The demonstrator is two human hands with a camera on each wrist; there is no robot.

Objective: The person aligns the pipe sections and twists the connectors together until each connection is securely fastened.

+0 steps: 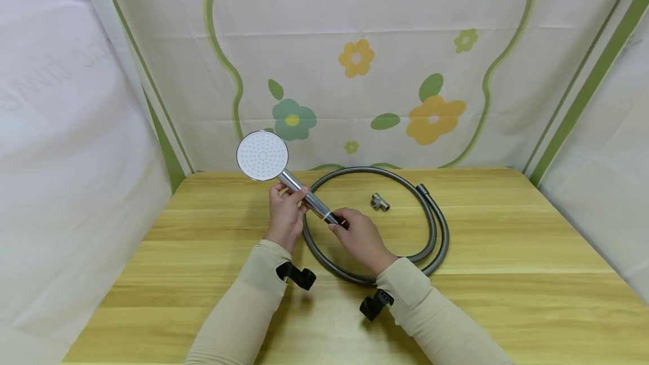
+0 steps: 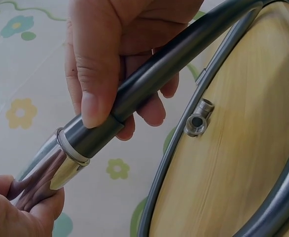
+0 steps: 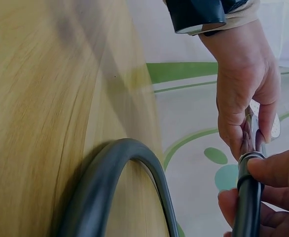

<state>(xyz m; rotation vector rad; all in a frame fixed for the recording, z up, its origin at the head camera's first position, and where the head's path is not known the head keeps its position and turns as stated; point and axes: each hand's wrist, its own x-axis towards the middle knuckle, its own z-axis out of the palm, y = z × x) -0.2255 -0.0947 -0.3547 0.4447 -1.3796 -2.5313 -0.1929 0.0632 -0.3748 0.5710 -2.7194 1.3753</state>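
A chrome shower head (image 1: 262, 155) with a round white spray face is held tilted above the table, its face up and to the left. My left hand (image 1: 285, 213) grips its handle (image 1: 316, 204) between thumb and fingers. At the handle's lower end, my right hand (image 1: 361, 235) pinches the dark end fitting of the grey shower hose (image 2: 92, 136). In the left wrist view that fitting meets the handle at a pale ring (image 2: 70, 148). Both hands also show in the right wrist view, the left hand (image 3: 245, 74) beyond the right hand (image 3: 277, 182).
The rest of the hose (image 1: 441, 241) lies looped on the wooden table (image 1: 507, 241), its other end (image 1: 422, 189) at the right. Inside the loop lies a small metal valve fitting (image 1: 379, 202). A flowered cloth (image 1: 314, 61) hangs behind the table, with white cloth at both sides.
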